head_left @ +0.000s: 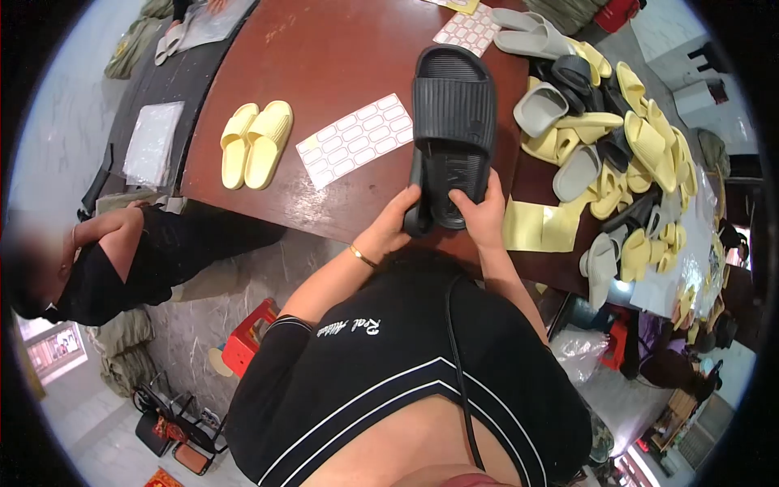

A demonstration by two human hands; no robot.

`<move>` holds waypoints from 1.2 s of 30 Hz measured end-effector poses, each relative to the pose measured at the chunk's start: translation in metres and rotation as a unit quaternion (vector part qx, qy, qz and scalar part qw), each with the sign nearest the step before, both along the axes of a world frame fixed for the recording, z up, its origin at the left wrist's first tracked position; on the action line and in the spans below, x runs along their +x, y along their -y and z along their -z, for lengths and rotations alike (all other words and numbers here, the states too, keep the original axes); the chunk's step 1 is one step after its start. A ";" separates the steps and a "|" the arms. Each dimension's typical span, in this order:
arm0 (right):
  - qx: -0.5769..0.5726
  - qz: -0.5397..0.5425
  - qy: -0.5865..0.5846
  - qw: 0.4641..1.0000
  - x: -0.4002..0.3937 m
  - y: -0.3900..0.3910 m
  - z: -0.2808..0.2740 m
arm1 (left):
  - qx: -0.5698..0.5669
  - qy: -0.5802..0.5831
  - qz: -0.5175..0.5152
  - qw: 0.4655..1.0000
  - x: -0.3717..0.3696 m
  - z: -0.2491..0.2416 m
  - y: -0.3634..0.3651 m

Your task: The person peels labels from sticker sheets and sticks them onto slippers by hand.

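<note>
A pair of black slide slippers (453,105) is held up over the table edge in front of me, toes pointing away. One slipper faces up. Only a side strip of the second shows at its left. My left hand (395,215) is closed around the heel end of that left strip. My right hand (484,209) grips the right side at the heel, thumb pressed on the insole. Left of the slippers lies a sheet of red-outlined labels (357,140). Farther left sits a pair of yellow slippers (256,144), side by side.
A heap of yellow, grey and black slippers (604,134) covers the right side of the brown table (324,65). Yellow paper (541,227) lies near my right hand. Clear plastic bags (152,144) rest on the dark left table. A seated person (122,252) is at left, near a red stool (251,333).
</note>
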State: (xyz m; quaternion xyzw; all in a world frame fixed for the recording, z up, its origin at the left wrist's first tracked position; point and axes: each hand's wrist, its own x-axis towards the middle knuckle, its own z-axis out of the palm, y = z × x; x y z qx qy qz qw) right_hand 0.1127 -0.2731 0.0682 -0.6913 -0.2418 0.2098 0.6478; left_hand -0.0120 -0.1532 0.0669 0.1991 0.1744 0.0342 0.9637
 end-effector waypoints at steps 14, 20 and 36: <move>0.043 0.139 -0.174 0.974 0.011 0.034 0.065 | 0.226 -0.111 -0.111 0.961 0.001 0.100 -0.028; -0.125 0.162 -0.035 0.978 0.001 0.037 0.067 | 0.774 -0.261 -0.177 0.549 -0.001 0.088 -0.006; -0.157 0.072 -0.011 0.985 -0.007 0.028 0.069 | 0.215 -0.144 0.002 0.966 0.029 0.064 0.019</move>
